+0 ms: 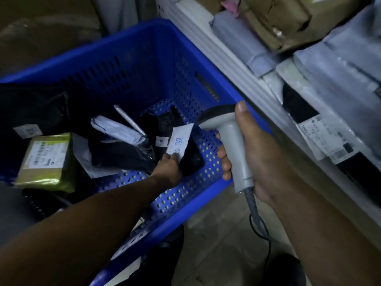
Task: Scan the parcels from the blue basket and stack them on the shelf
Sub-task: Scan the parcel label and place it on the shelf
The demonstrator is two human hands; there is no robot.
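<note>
The blue basket [144, 65] fills the left and middle of the head view. Deep inside it my left hand [168, 168] grips a small black parcel [191, 159] that carries a white label with blue writing [179, 141]. My right hand [253, 153] holds a grey barcode scanner [233, 145] by its handle over the basket's right rim, head pointing left toward the basket. Other parcels lie in the basket: a yellow-green taped box [46, 159], black bags [121, 155] and a grey-white bag [117, 129].
The white shelf [222, 50] runs diagonally along the right, stacked with grey and black labelled parcels [329, 129] and brown boxes [276, 23]. The scanner's cable [259, 221] hangs to the tiled floor [222, 244]. A big black bag [35, 108] lies at the basket's left.
</note>
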